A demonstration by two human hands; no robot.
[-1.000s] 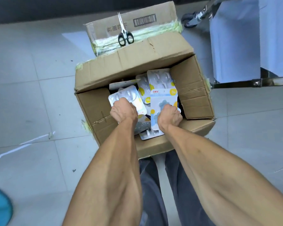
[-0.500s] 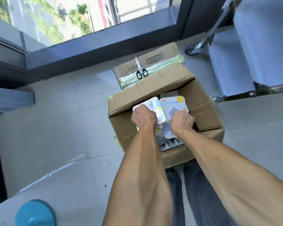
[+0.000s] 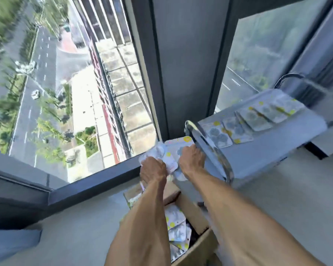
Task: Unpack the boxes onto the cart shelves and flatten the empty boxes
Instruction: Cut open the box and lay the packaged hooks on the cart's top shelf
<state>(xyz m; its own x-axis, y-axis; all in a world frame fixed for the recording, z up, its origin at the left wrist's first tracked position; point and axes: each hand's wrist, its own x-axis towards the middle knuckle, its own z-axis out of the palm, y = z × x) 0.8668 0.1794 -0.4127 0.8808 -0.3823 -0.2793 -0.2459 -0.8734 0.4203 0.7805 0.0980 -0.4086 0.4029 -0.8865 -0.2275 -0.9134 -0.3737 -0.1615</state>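
Both hands grip packets above the open cardboard box (image 3: 192, 212): the left hand (image 3: 152, 169) holds a clear blister pack (image 3: 155, 152), the right hand (image 3: 191, 158) a printed card pack (image 3: 178, 143). To the right, more packs (image 3: 254, 118) lie in a row on the cart shelf (image 3: 277, 139).

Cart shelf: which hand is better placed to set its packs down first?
Right, probably. The right hand holds its packs beside the cart rail, nearest the shelf. The left hand is farther away.
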